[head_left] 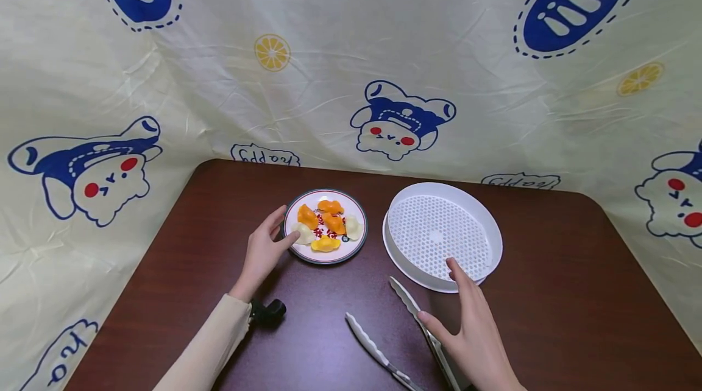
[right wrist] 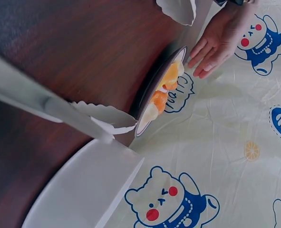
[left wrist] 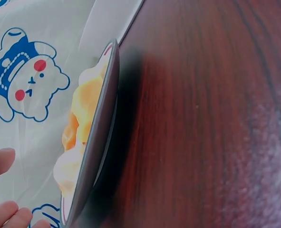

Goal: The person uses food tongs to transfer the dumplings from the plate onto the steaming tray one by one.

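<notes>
This looks like a small play-kitchen corner set up for filming, not a real kitchen. A dark brown wooden table (head_left: 230, 330) with round corners stands inside walls made of a crinkly yellow cloth (head_left: 340, 25) printed with blue cartoon bears and lemon slices, and the cloth hangs right along the table's far edge and both side edges. On the table are kitchen things: a small plate (head_left: 356, 245) of orange and white food, a white steamer tray (head_left: 493, 232) with little holes, and white tongs (head_left: 378, 351).
</notes>
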The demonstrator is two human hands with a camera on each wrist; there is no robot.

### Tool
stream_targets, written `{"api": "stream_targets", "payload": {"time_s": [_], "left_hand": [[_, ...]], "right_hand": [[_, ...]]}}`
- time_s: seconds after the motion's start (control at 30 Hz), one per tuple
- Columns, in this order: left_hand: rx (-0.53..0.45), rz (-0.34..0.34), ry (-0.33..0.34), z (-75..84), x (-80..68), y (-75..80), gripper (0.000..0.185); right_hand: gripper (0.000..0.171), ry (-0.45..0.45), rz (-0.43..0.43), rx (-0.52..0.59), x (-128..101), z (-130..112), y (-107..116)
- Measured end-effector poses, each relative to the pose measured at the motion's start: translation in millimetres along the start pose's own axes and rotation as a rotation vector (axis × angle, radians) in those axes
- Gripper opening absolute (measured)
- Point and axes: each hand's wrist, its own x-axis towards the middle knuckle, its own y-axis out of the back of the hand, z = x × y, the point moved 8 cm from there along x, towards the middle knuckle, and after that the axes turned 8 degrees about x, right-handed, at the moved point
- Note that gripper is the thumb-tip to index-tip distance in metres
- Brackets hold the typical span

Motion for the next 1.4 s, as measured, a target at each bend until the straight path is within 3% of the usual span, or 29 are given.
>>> {"api": "stream_targets", "payload": {"time_s": [0.27, 0.67, 1.03, 1.4], "left_hand": [[-0.130, -0.024, 0.069, -9.6, 2.3, -1.5, 0.065], [-0.291, -0.069, 0.109, -21.9, 9.4, -7.7, 0.067], [-0.420, -0.095, 0.128, -31.7, 11.9, -9.2, 0.068], [-0.541, -0.111, 0.145, -41.6, 15.5, -13.2, 0.068]], "right_hand": [[0.096, -0.068, 0.004, 0.015, -13.3, 2.6, 0.5], [0.107, 0.019, 0.077, 0.052, -37.5, 11.9, -5.4], [0.109, -0.231, 0.028, -0.054, -73.9, 44.4, -31.9], [0.111, -0.141, 0.130, -0.124, -87.2, 42.8, -40.1]]}}
